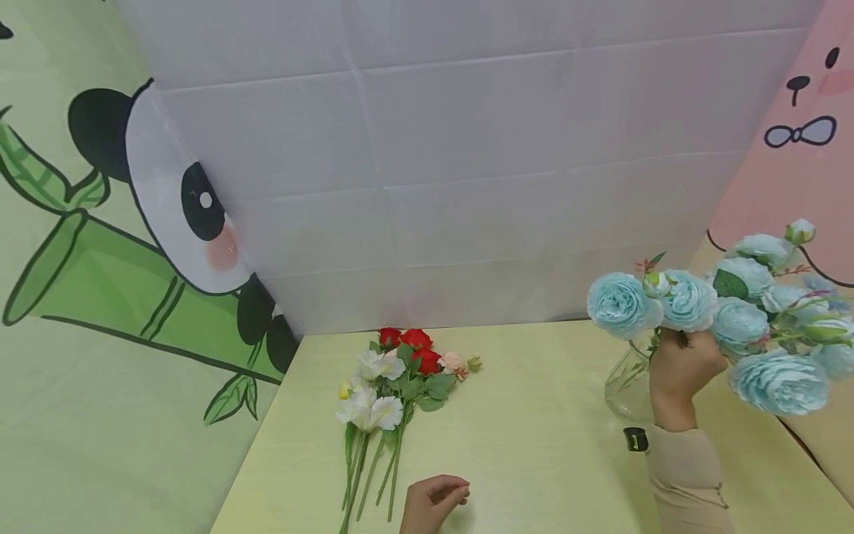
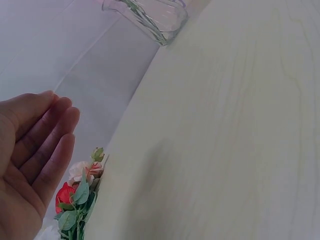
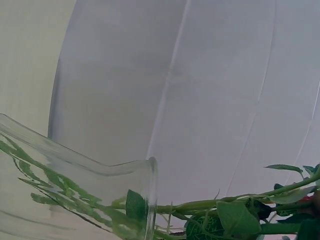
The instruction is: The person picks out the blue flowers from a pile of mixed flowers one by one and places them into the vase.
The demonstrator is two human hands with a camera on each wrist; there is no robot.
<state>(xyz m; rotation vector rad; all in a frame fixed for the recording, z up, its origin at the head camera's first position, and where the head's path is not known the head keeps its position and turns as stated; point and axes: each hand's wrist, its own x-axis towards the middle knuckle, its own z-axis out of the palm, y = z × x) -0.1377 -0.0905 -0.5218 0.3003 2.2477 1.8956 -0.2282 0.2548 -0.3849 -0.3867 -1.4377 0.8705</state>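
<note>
My right hand (image 1: pixel 687 363) grips light blue artificial flowers (image 1: pixel 779 382) by their stems, just over the mouth of a clear glass vase (image 1: pixel 626 393). Big round blooms spread on both sides of the hand. In the right wrist view, green stems (image 3: pixel 200 206) run through the vase's rim, and their lower ends lie inside the glass (image 3: pixel 120 172). At the table's front, my left hand (image 1: pixel 430 504) is held loosely bent with nothing in it. The left wrist view shows this hand (image 2: pixel 37 155) with relaxed fingers, palm visible.
Left of centre on the pale table (image 1: pixel 527 445) lies a bunch of red roses (image 1: pixel 416 340), white flowers (image 1: pixel 363 409) and a pale pink bloom (image 1: pixel 454 363), stems towards the front. A white cloth wall (image 1: pixel 434 185) stands behind, and a panda-print cloth (image 1: pixel 153 252) hangs at left.
</note>
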